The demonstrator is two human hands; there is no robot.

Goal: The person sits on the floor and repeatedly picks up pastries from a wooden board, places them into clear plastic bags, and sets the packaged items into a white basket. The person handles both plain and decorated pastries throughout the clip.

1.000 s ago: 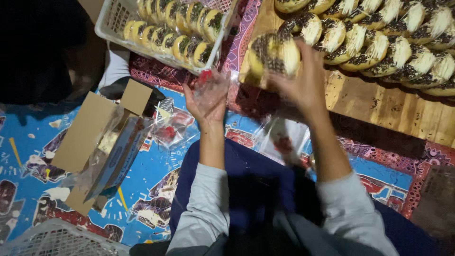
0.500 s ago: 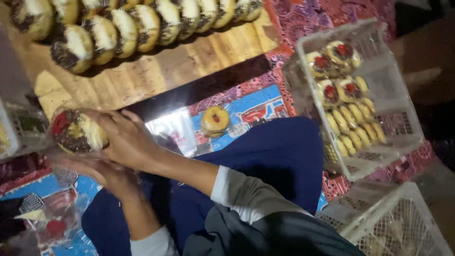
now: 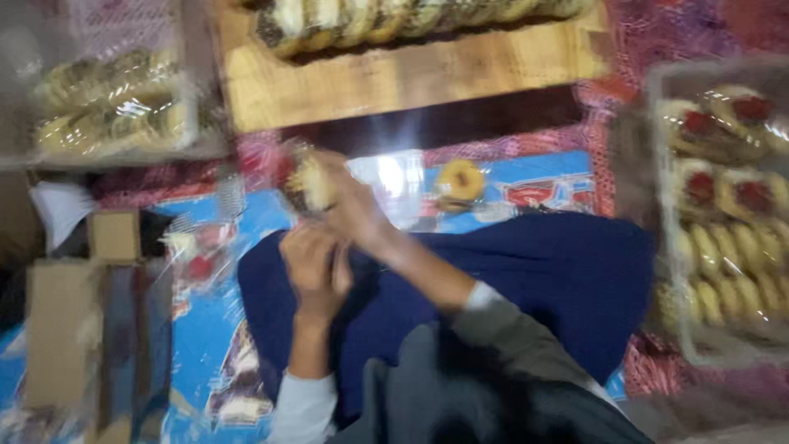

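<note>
Patterned floor covering [image 3: 205, 329] in blue and red fills the lower half of the blurred head view, with the person seated on it, a dark blue garment [image 3: 526, 279] spread over the lap.

A wooden board [image 3: 394, 78] lies along the far edge of the covering and carries a row of filled pastries [image 3: 394, 16] on its far side. At the far left corner sits a clear tray [image 3: 107, 103] of wrapped yellow pastries. At the right edge stands a white plastic basket [image 3: 657, 197] holding red-topped pastries [image 3: 723, 164] and plain yellow ones below them. A single round yellow pastry [image 3: 460, 179] lies on a clear plastic sheet [image 3: 394, 185] just beyond the lap. At the left edge lie brown cardboard boxes [image 3: 66, 329] and loose clear wrappers [image 3: 193, 251] with red marks.

The right hand [image 3: 357, 210] is raised over the near edge of the sheet, fingers closed around a pastry [image 3: 308, 182] with a red spot, seemingly inside clear wrapping. The held pastry sits left of the round yellow one and apart from it. The left hand [image 3: 312, 267] is just below the right hand, over the lap, fingers curled inward; motion blur prevents telling whether they grip anything. The two hands appear to touch or nearly touch. Grey sleeves cover both forearms.
</note>
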